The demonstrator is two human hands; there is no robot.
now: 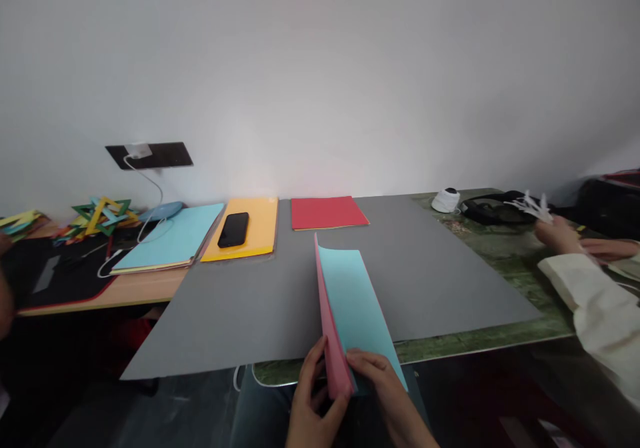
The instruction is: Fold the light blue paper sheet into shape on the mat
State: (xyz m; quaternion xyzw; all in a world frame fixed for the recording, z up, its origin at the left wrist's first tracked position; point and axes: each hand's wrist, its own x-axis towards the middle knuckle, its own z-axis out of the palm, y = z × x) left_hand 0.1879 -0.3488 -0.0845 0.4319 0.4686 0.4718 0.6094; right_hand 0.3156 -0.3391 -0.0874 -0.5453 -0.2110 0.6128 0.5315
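Folded sheets of paper, light blue (363, 295) on the right face and pink (331, 348) on the left, stand tilted above the table's front edge. My left hand (316, 395) grips the pink side near the lower corner, thumb and fingers on the paper. With its fingers on the blue face near the fold, my right hand (380, 381) holds the lower part of the same paper. Some of the fingers are hidden behind the sheets. A large grey sheet (420, 268) lies flat beneath, covering much of the table.
Behind lie red paper (327, 213) and a yellow stack (267, 231) bearing a black phone (233, 229). Further left are a light blue stack (170, 238) and paper star shapes (103, 218). Right, another person's hand (560, 236) holds white strips near a white roll (446, 200).
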